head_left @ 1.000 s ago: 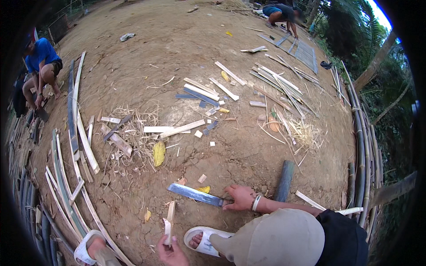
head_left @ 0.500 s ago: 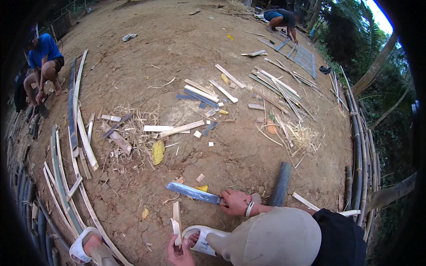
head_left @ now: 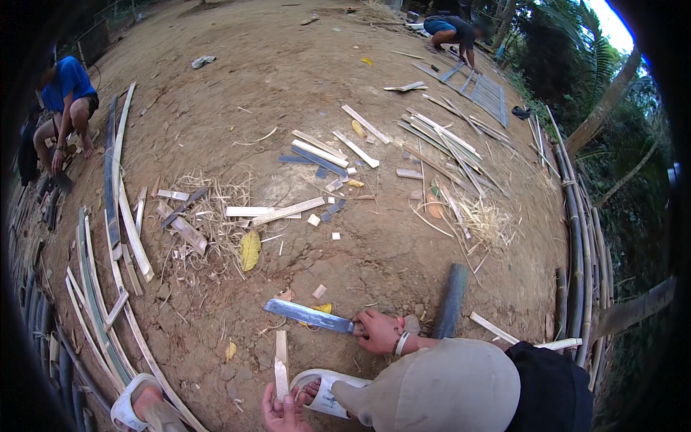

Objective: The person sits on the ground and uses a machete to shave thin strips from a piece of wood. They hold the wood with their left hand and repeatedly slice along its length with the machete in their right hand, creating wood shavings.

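While crosswise-ish, machete point(head_left: 308, 315) w/ tip L

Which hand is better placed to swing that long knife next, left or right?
Probably the right. The right hand already has the knife by its handle, while the left hand is occupied, holding a pale strip.

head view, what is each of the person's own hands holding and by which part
The right hand holds the knife by its handle; the left hand holds a pale strip by its lower end.
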